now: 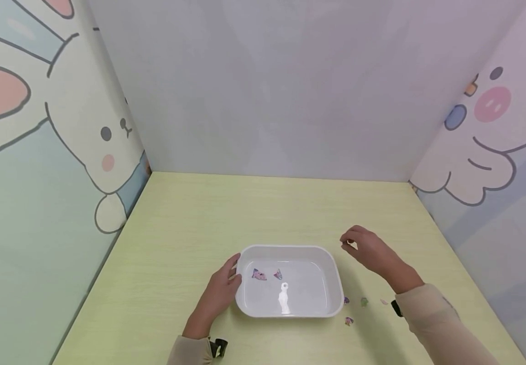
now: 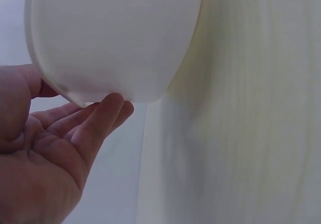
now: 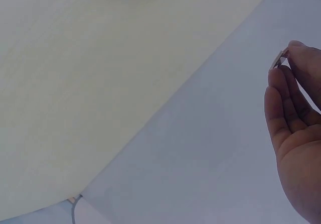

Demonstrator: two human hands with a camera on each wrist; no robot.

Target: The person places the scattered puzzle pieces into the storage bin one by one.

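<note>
A white rectangular tray (image 1: 310, 286) stands on the table in the head view. At its left side my left hand (image 1: 219, 291) grips the rim; the left wrist view shows the thumb at the rim and the fingers (image 2: 103, 116) against the outer wall. My right hand (image 1: 374, 253) is raised past the tray's right rim. Between its thumb and fingertips it pinches a small, thin flat piece (image 3: 279, 59), seen edge-on in the right wrist view, its picture hidden. Inside the tray lie a pink cat-like cutout (image 1: 259, 275) and a smaller cutout (image 1: 278, 274).
Right of the tray, several small cutouts lie on the table (image 1: 189, 223): a purple one (image 1: 346, 300), a green one (image 1: 364, 301), a pale one (image 1: 384, 301) and a multicoloured one (image 1: 349, 321). Walls with cartoon animals enclose the table left and right, a plain wall (image 1: 263, 101) behind.
</note>
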